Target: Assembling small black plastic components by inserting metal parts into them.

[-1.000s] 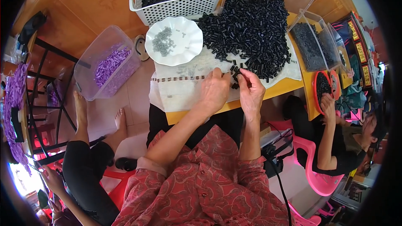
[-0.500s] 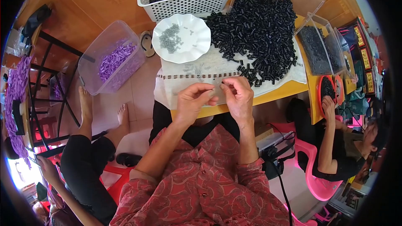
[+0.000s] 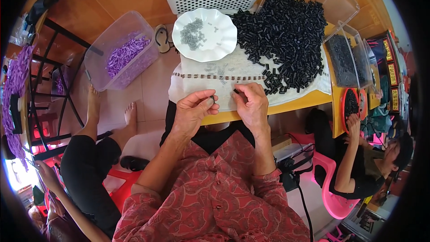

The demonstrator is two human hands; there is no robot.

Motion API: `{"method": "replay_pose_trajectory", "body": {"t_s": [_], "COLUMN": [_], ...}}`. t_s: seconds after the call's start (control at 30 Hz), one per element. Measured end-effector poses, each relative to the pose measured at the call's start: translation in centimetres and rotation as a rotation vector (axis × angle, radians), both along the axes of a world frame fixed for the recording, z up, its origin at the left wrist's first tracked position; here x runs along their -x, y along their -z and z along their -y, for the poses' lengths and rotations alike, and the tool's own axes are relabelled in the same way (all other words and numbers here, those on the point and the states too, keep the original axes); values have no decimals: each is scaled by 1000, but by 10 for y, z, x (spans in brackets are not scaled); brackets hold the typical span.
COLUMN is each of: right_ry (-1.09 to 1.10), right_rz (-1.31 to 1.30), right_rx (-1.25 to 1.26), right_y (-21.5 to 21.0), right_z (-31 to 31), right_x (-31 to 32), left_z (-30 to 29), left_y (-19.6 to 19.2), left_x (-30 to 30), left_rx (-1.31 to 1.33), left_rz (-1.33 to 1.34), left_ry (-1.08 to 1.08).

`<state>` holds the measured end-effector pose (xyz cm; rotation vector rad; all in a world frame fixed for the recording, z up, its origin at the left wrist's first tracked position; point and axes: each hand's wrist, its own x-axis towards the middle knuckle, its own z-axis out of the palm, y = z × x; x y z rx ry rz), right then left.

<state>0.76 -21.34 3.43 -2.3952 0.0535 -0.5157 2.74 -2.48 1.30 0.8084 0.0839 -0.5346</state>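
Observation:
My left hand (image 3: 195,111) is closed in a pinch over the near edge of the cloth. A dark speck shows at its fingertips, too small to name. To its right, apart from it, my right hand (image 3: 252,107) pinches a small black cylinder (image 3: 236,91) between thumb and forefinger. Beyond them, several small clear pieces (image 3: 218,69) lie on the white cloth (image 3: 188,85). A scalloped white plate (image 3: 225,40) holds more clear pieces (image 3: 192,33). At right, a big heap of small black cylinders (image 3: 286,36) covers part of the cloth.
Behind the plate stands a white perforated basket (image 3: 210,4) of black pieces. Clear bins (image 3: 342,58) sit at the right; a tub (image 3: 96,69) of purple pieces is on the floor at left. One person (image 3: 376,166) works by a red dish (image 3: 345,114); another (image 3: 85,175) sits left.
My hands have drawn apart, the left going left. The black cylinder in the right fingertips shows more plainly. The whole view has shifted slightly.

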Motion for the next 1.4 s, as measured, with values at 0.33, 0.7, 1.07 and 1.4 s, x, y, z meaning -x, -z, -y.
{"method": "replay_pose_trajectory", "body": {"t_s": [0.33,0.7,1.07,1.4], "right_ry": [32,6,-46,-21], "right_rz": [51,25,55,98], "right_rx": [34,237,278,74], "right_y": [1,4,5,7], "right_z": [-13,-20,-25,-23], "right_x": [-14,-24,-26,-17], "left_z": [-7,-9,-7,-6], "left_y": [3,5,5,7], "left_x": [1,0,1,2], "left_rx": [53,66,57,21], "left_rz": [16,13,56,141], "left_ry": [-6,-12,-25,-13]}}
